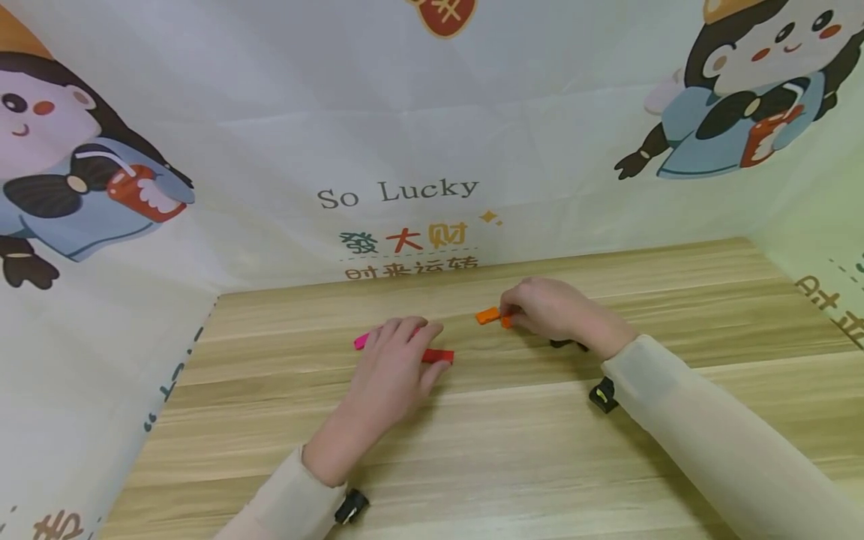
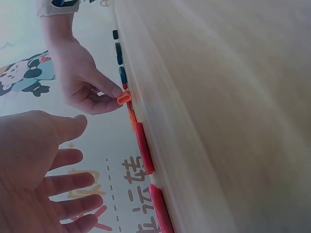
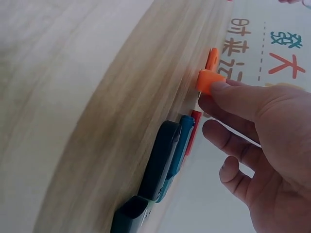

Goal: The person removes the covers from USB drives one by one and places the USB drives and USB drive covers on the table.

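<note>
The person's right hand (image 1: pixel 550 309) pinches a small, hollow orange piece (image 3: pixel 209 81), plastic-looking, between thumb and forefinger, the remaining fingers loosely bent; an opening in the piece shows in the left wrist view. It is just above or at the surface of the pale wood-grain bench (image 1: pixel 459 457); whether it touches down I cannot tell. Just beside it, toward the left hand (image 1: pixel 388 371), lies a slim, bright orange bar (image 1: pixel 487 316).

The left hand holds nothing visible, its fingers extended and apart, palm above a bright pink bar (image 1: pixel 360 341) and a straight red bar (image 1: pixel 442 356); contact with either cannot be made out. The red one sticks out by the thumb, the pink one at the far side of the fingers.

Near the right hand, on the side away from the left, are a slim dark teal stick (image 3: pixel 182 145), a thicker, rounded blackish bar (image 3: pixel 162 158) alongside it and a dark green block (image 3: pixel 130 213) close to that bar's end. A narrow red strip (image 3: pixel 193 133) shows behind the teal stick.

Behind the bench hangs a white printed sheet (image 1: pixel 574 180) with cartoon figures and the words "So Lucky". Both sleeves (image 1: pixel 729 435) are cream.
</note>
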The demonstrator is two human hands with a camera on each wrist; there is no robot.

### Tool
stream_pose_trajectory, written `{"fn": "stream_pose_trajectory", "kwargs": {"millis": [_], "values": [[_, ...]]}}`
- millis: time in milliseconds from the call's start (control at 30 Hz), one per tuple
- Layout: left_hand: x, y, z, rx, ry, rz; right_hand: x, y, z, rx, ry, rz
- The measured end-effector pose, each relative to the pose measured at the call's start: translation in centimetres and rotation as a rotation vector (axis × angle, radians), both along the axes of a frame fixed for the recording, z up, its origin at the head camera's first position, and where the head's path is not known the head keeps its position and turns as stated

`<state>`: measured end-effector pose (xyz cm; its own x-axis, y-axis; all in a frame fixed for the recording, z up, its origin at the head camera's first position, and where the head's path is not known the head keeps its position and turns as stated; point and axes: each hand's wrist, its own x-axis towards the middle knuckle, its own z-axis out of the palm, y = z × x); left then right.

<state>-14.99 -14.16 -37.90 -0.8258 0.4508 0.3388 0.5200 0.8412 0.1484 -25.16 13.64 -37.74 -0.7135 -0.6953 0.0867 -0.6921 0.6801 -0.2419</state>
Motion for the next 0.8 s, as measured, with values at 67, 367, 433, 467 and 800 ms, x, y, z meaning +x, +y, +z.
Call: {"fn": "stream_pose_trajectory", "kwargs": {"millis": [67,367,433,467,800], "values": [[0.09,-0.07,0.03,0.002,-0.001,-0.002,-0.05,-0.03,-0.04,0.004,-0.007,0.001],[0.13,-0.34,0.1,-0.006,-0.022,0.013,-0.42,-0.32,0.05,0.034,-0.05,-0.034],[0.16,-0.35,0.08,-0.007,-0.026,0.009,-0.49,-0.38,0.12,0.039,-0.064,-0.041],[0.17,-0.35,0.08,-0.007,-0.025,0.007,-0.52,-0.42,0.13,0.04,-0.069,-0.043],[0.22,-0.34,0.08,-0.007,-0.027,0.01,-0.83,-0.51,0.41,0.038,-0.111,-0.043]]}}
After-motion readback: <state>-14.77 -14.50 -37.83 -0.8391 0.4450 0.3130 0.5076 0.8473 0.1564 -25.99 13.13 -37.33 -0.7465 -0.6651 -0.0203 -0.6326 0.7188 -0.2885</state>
